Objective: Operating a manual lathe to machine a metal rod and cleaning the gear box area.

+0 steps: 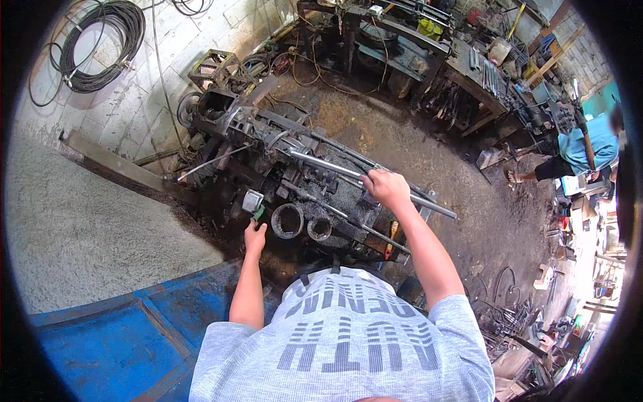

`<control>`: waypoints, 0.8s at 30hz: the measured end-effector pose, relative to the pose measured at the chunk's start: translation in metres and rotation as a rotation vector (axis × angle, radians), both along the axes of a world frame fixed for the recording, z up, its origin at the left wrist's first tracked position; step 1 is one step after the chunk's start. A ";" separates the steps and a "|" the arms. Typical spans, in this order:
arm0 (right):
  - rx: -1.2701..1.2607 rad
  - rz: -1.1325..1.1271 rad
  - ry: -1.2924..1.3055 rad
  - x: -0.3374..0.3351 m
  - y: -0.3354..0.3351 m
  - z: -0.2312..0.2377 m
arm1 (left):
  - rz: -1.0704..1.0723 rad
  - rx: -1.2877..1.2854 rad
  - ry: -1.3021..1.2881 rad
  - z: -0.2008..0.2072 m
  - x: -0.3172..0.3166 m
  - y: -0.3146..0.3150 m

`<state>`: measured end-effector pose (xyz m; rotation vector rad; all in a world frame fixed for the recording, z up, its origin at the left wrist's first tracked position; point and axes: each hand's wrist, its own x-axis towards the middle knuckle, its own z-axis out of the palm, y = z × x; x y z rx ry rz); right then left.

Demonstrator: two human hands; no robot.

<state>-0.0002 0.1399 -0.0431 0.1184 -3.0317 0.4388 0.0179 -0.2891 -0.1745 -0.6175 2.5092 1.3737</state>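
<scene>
A long metal bar (435, 205) lies lengthwise over a grimy lathe (251, 124), and my right hand (387, 187) is wrapped round it from above. Beside the machine's near side, my left hand (255, 234) reaches up with its fingers closed at a small green piece (259, 212). That piece sits just below a pale box-shaped fitting (252, 201). To the right of my left hand rest a large metal ring (287, 221) and a smaller metal ring (319, 228). Dark metal chips (328, 194) are heaped along the machine bed.
An orange-handled tool (390, 246) lies near my right forearm. A blue panel (100, 352) is at lower left. Black cable (100, 47) hangs coiled on the wall. Benches (469, 77) with tools line the back; another person (589, 147) is at the far right.
</scene>
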 end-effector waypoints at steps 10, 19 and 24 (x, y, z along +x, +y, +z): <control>-0.033 -0.003 0.012 -0.001 -0.002 0.002 | 0.002 0.026 0.011 -0.009 -0.001 -0.004; -0.028 -0.003 0.002 -0.002 -0.004 0.002 | 0.016 -0.004 0.033 -0.003 0.001 -0.001; -0.027 0.001 0.001 -0.002 -0.005 0.005 | 0.064 0.087 0.022 -0.008 -0.001 -0.003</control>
